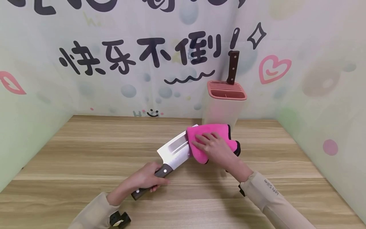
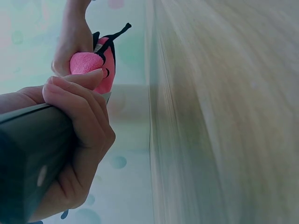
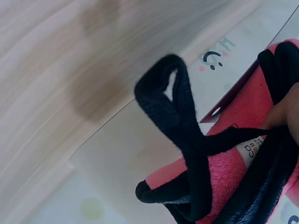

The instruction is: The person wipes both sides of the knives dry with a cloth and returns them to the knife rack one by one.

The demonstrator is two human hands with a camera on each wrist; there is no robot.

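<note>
My left hand (image 1: 147,177) grips the dark riveted handle of a cleaver (image 1: 175,152), whose wide shiny blade points up and to the right. A folded pink cloth (image 1: 210,128) with black edging lies over the far part of the blade and hides it. My right hand (image 1: 216,149) holds this cloth from above, fingers spread across it. In the right wrist view, a black loop (image 3: 180,121) hangs from the cloth and the thumb (image 3: 286,112) is on its underside. The left wrist view shows my fingers (image 2: 91,119) wrapped round the cleaver handle.
Behind the cloth stands a pale knife block (image 1: 220,109) with a pink slotted top. One dark-handled knife (image 1: 233,67) stands in its slots. The wooden table (image 1: 114,140) is bordered by printed walls (image 1: 125,101) at the back and on both sides.
</note>
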